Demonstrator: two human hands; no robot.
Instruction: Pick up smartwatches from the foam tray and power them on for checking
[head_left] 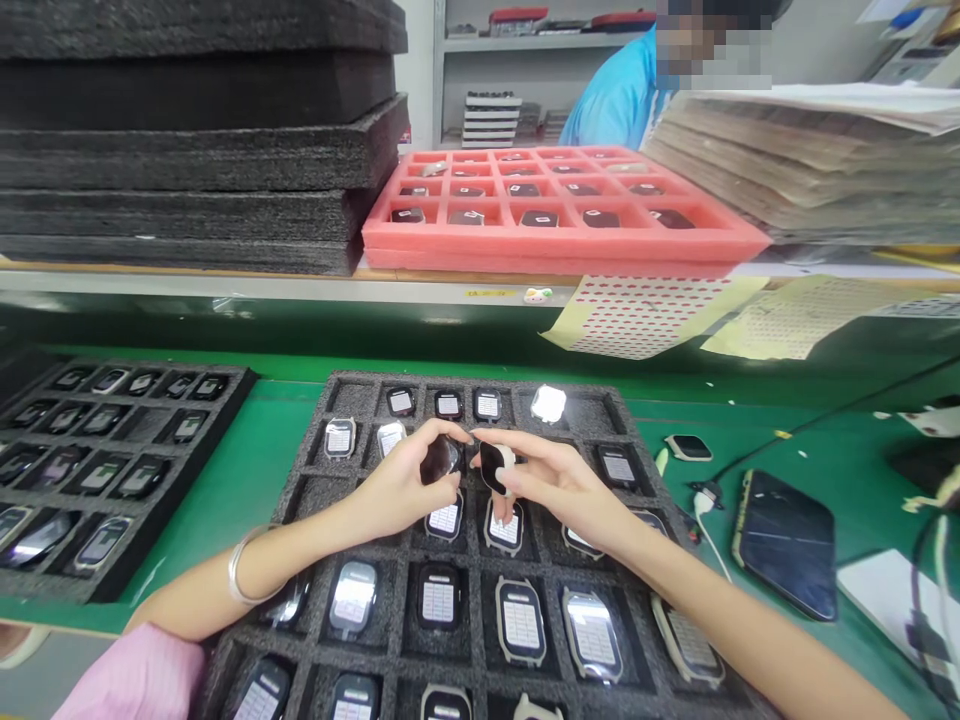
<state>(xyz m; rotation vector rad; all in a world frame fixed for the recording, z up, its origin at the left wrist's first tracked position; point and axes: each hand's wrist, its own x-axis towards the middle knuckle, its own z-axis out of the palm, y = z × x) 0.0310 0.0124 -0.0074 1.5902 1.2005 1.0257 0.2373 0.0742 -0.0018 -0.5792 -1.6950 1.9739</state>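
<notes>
My right hand (536, 470) pinches a pale-cased smartwatch (492, 466) with a dark screen, raised above the black foam tray (469, 640). My left hand (416, 480) curls its thumb and forefinger around a dark smartwatch (439, 460); part of it is hidden by the fingers. The two hands are close together, fingertips nearly meeting. Beneath them the tray's compartments hold several strapless smartwatches, many with lit white screens, such as a watch (520, 622) in a light case and a black watch (439, 596).
Another foam tray of watches (97, 420) lies at left. On the shelf above stand stacked black foam (187, 160), a pink foam tray (555, 250) and piled sheets (810, 170). At right lie a watch (688, 447), a phone (787, 540) and cables. A person in blue (611, 95) is behind.
</notes>
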